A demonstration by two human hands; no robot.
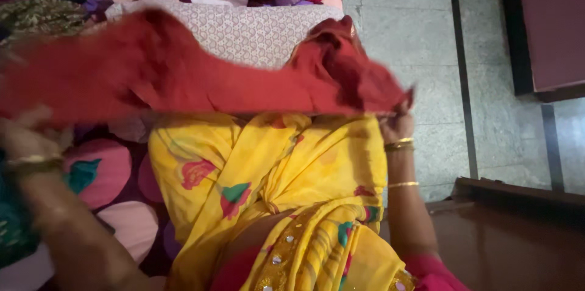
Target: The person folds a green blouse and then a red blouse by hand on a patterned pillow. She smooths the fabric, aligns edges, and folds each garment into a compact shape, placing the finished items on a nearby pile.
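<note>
One red cloth (201, 78) stretches across the view. One yellow flowered garment (274, 175) lies below it. One patterned pillow (244, 29) sits behind. Two hands show, the left hand (27, 135) and the right hand (396, 123). Three gold bangles (399, 145) circle the wrists: one left, two right.

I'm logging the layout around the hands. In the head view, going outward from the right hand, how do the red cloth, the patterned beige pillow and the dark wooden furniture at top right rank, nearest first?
1. Red cloth: gripped by the right hand at its right corner.
2. Patterned beige pillow: up and left, behind the cloth.
3. Dark wooden furniture: top right, across the stone floor.
</note>
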